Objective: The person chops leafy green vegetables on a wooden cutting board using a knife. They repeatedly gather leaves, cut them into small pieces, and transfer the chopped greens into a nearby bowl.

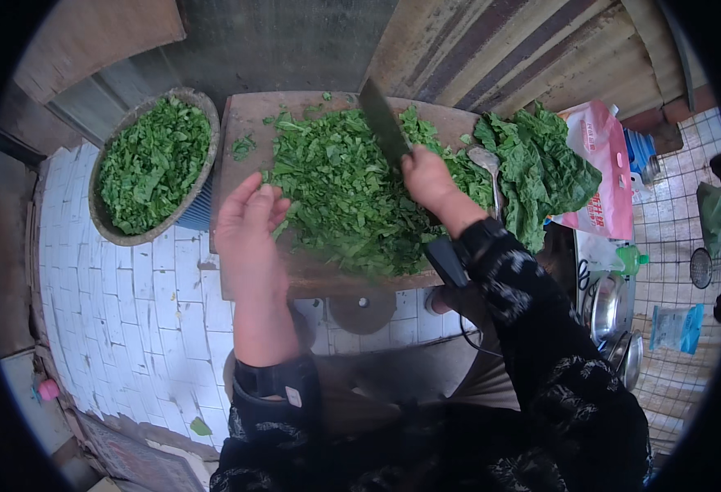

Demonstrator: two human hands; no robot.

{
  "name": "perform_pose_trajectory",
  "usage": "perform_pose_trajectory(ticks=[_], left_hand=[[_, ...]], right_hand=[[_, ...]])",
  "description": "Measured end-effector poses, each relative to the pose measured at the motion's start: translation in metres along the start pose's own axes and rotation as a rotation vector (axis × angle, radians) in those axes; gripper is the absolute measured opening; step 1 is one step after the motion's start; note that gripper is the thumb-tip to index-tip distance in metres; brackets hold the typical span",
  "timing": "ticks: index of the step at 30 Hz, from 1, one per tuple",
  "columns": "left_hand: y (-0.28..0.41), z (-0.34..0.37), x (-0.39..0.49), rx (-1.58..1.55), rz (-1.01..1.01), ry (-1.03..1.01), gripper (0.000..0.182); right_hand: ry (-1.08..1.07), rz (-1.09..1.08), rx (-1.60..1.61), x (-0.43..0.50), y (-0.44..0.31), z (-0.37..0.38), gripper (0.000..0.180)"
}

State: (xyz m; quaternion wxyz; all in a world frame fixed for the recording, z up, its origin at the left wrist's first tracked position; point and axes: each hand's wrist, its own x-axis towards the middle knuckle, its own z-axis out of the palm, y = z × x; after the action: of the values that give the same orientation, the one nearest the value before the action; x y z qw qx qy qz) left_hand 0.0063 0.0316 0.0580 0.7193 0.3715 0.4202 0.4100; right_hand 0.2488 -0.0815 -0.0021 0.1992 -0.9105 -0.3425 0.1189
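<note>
A wooden board [246, 126] lies before me, spread with a broad heap of chopped leafy greens [336, 184]. My right hand [428, 178] grips a cleaver [385, 123], its dark blade angled up and left above the right part of the heap. At the heap's left edge is my left hand [253, 212], slightly blurred, its fingers loosely bent and apart. A small green scrap shows by its thumb; whether the thumb touches it is unclear. Whole leafy greens [538, 166] hang over the board's right end, beside a metal spoon [485, 161].
Left of the board stands a basket [97, 209] full of chopped greens. A pink-and-white plastic bag [606, 178], a green-capped bottle [632, 259] and metal bowls [607, 307] are at the right. A metal sheet wall [286, 43] rises behind; white tiles [133, 295] cover the floor.
</note>
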Motion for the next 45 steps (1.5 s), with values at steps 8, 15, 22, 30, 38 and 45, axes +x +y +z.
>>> perform_pose_trajectory(ticks=[8,15,22,30,38,45], left_hand=[[-0.003,0.008,-0.003,0.064,-0.027,-0.042,0.027],[-0.011,0.007,-0.004,0.077,-0.034,-0.057,0.028],[-0.017,0.011,-0.006,0.119,-0.062,-0.089,0.025],[-0.017,0.014,-0.008,0.133,-0.071,-0.105,0.029],[-0.015,0.014,-0.006,0.129,-0.065,-0.118,0.026],[-0.012,0.009,-0.007,0.115,-0.067,-0.1,0.025]], right_hand=[[-0.03,0.109,-0.054,-0.006,0.041,-0.003,0.029],[0.162,0.144,0.037,-0.006,0.067,-0.016,0.027],[0.264,0.148,-0.1,-0.002,0.09,-0.019,0.028],[0.148,0.172,-0.12,-0.005,0.089,-0.022,0.028],[0.017,0.072,-0.027,-0.016,0.056,-0.014,0.026],[-0.038,0.065,0.074,-0.014,0.029,0.007,0.024]])
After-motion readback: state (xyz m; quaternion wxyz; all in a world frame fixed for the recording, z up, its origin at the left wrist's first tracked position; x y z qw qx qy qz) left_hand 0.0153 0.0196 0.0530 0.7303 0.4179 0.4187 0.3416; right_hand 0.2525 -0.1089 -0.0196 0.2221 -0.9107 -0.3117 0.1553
